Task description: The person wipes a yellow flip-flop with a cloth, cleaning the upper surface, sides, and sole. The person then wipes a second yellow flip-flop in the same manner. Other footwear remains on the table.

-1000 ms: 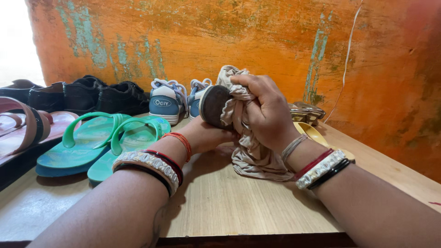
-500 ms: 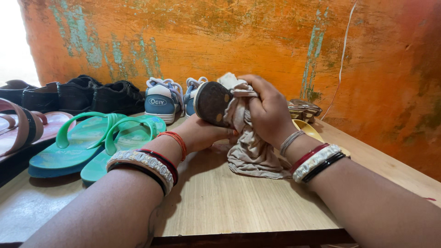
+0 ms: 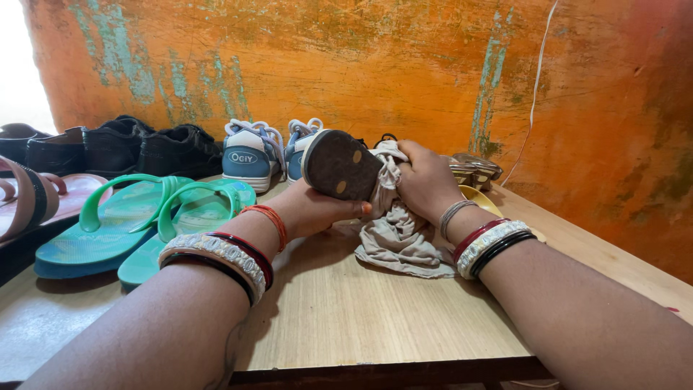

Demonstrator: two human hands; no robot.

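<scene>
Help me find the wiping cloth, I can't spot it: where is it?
In the head view the beige cloth is just right of centre, bunched in the right hand against the dark-soled shoe that the left hand holds; its loose end trails onto the wooden table.

A plain home, likely an entry corner where footwear is kept. A wooden table [image 3: 339, 310] stands against a worn orange wall [image 3: 361, 65] with teal paint showing through the scuffs. Household footwear lines its far edge: black shoes [image 3: 144, 148], blue-and-white sneakers [image 3: 249, 155], green flip-flops [image 3: 137, 224], pink sandals [image 3: 32, 198]. A thin white wire [image 3: 535, 87] hangs down the wall.
</scene>
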